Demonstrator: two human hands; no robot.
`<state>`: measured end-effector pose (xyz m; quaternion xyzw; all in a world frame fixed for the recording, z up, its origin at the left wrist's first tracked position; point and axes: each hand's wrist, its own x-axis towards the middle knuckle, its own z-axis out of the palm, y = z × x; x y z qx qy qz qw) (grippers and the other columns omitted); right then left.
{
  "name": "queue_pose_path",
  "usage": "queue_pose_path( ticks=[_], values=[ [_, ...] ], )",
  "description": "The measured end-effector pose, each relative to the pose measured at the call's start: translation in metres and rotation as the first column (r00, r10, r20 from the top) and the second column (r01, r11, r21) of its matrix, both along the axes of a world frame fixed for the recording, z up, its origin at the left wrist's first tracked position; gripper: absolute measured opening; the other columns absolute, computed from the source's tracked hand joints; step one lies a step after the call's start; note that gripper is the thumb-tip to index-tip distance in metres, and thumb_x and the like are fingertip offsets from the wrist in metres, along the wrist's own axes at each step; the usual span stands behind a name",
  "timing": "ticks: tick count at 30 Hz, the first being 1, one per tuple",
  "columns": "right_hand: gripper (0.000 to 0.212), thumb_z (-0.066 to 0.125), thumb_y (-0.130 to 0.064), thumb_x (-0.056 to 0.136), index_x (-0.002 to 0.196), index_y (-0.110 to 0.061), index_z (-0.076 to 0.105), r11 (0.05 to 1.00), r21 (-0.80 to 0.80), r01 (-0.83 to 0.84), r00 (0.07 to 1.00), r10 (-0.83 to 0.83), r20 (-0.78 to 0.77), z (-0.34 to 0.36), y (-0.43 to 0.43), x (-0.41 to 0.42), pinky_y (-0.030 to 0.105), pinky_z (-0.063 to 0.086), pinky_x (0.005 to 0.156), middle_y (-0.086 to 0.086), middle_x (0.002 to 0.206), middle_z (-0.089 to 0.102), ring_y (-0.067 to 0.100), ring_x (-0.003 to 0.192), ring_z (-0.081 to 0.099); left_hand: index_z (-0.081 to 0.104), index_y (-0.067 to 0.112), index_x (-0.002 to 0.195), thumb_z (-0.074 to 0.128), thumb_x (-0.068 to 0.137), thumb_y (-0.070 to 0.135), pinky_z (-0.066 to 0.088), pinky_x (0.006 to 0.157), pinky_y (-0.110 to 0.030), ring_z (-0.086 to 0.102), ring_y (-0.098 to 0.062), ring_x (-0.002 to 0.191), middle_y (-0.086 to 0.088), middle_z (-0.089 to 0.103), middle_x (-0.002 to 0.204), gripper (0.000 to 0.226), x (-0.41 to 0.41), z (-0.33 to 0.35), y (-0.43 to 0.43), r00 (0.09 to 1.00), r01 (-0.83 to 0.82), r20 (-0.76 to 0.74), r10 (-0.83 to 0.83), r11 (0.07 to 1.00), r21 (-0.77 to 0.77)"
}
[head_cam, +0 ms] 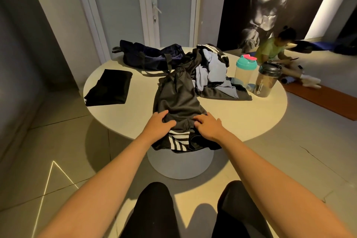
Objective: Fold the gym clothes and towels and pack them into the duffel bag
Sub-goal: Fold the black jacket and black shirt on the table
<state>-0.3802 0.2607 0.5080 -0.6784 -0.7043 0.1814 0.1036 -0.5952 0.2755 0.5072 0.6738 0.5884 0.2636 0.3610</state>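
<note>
Black shorts with white stripes (177, 102) lie spread on the round white table (251, 120), their hem hanging over the near edge. My left hand (159, 123) rests flat on the lower left of the shorts, and my right hand (209, 125) lies on the lower right, fingers bent over the fabric. A folded black garment (110, 88) sits at the table's left. A heap of black and light blue clothes (212, 71) lies behind the shorts. The dark navy duffel bag (148, 56) rests at the table's far side.
Two shaker bottles stand at the table's right: a teal-lidded one (245, 69) and a dark-lidded one (267, 79). A person in a green top (272, 48) sits on the floor beyond, by a brown mat (324, 100). Doors stand behind the table.
</note>
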Motion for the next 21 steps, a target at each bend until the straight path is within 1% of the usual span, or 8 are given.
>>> queue_pose_path(
  ticks=[4, 6, 8, 10, 13, 15, 18, 21],
  values=[
    [0.078, 0.038, -0.076, 0.090, 0.153, -0.029, 0.038, 0.993, -0.101, 0.063, 0.993, -0.053, 0.102, -0.004, -0.002, 0.004, 0.062, 0.002, 0.118, 0.005, 0.165, 0.019, 0.027, 0.154, 0.001, 0.021, 0.020, 0.160, 0.056, 0.095, 0.016, 0.030, 0.117, -0.035, 0.029, -0.026, 0.148, -0.005, 0.020, 0.165, 0.075, 0.011, 0.005, -0.003, 0.990, 0.100, -0.094, -0.101, 0.995, -0.013],
    [0.076, 0.029, -0.077, 0.091, 0.138, -0.024, 0.057, 0.993, 0.010, 0.118, 0.992, -0.118, 0.040, -0.001, -0.002, 0.004, 0.060, 0.012, 0.117, 0.009, 0.157, 0.036, 0.029, 0.150, 0.016, 0.019, 0.022, 0.161, 0.050, 0.097, 0.008, 0.027, 0.119, -0.035, 0.024, -0.025, 0.151, -0.004, 0.017, 0.167, 0.072, 0.014, 0.004, -0.003, 0.994, 0.088, -0.059, -0.088, 0.996, -0.008],
    [0.058, 0.034, -0.059, 0.100, 0.090, -0.015, 0.071, 0.955, 0.271, 0.124, 0.987, -0.092, -0.129, 0.000, -0.007, 0.003, 0.047, 0.042, 0.095, 0.011, 0.106, 0.065, 0.026, 0.109, 0.055, 0.022, 0.024, 0.160, 0.047, 0.097, 0.004, 0.027, 0.119, -0.035, 0.023, -0.023, 0.151, -0.003, 0.019, 0.166, 0.070, 0.015, 0.001, -0.003, 0.998, 0.057, 0.025, -0.057, 0.998, 0.015],
    [0.047, 0.043, -0.035, 0.103, 0.063, -0.013, 0.052, 0.934, 0.345, 0.095, 0.969, -0.008, -0.245, 0.001, -0.014, 0.001, 0.036, 0.041, 0.069, 0.005, 0.067, 0.054, 0.020, 0.067, 0.052, 0.029, 0.024, 0.158, 0.048, 0.099, 0.005, 0.027, 0.118, -0.034, 0.026, -0.021, 0.150, -0.003, 0.026, 0.163, 0.065, 0.013, -0.004, -0.005, 0.994, 0.002, 0.105, -0.010, 0.997, 0.074],
    [0.024, 0.057, -0.028, 0.099, 0.090, -0.015, 0.075, 0.990, 0.142, -0.022, 0.972, 0.055, -0.229, 0.001, -0.022, 0.000, 0.029, 0.047, 0.076, 0.001, 0.091, 0.071, 0.020, 0.086, 0.063, 0.047, 0.025, 0.147, 0.060, 0.098, 0.023, 0.029, 0.110, -0.026, 0.037, -0.019, 0.141, -0.005, 0.037, 0.151, 0.051, 0.008, -0.011, -0.008, 0.996, -0.026, 0.083, 0.015, 0.990, 0.142],
    [0.025, 0.065, -0.041, 0.094, 0.101, -0.021, 0.078, 0.993, -0.001, -0.115, 0.926, 0.106, -0.362, 0.007, -0.027, -0.004, 0.023, 0.042, 0.088, -0.005, 0.103, 0.072, 0.013, 0.098, 0.063, 0.052, 0.024, 0.142, 0.065, 0.095, 0.024, 0.031, 0.104, -0.021, 0.043, -0.018, 0.133, -0.005, 0.040, 0.143, 0.049, 0.007, -0.015, -0.011, 0.999, 0.039, -0.011, -0.038, 0.989, 0.139],
    [0.044, 0.058, -0.049, 0.094, 0.075, -0.013, 0.073, 0.996, -0.032, -0.081, 0.847, 0.052, -0.529, 0.012, -0.032, -0.012, 0.029, 0.041, 0.086, -0.001, 0.086, 0.071, 0.017, 0.084, 0.063, 0.048, 0.018, 0.148, 0.056, 0.094, 0.005, 0.034, 0.109, -0.026, 0.044, -0.027, 0.135, -0.010, 0.041, 0.146, 0.056, 0.008, -0.014, -0.011, 0.997, 0.059, -0.054, -0.054, 0.993, 0.105],
    [0.048, 0.052, -0.042, 0.098, 0.071, -0.007, 0.072, 0.986, 0.131, 0.100, 0.909, -0.037, -0.415, 0.005, -0.027, -0.009, 0.033, 0.047, 0.078, 0.005, 0.081, 0.072, 0.024, 0.081, 0.066, 0.041, 0.012, 0.153, 0.048, 0.096, 0.000, 0.031, 0.115, -0.032, 0.040, -0.028, 0.141, -0.010, 0.039, 0.154, 0.058, 0.003, -0.009, -0.006, 1.000, -0.025, 0.004, 0.025, 0.997, 0.070]
  ],
)
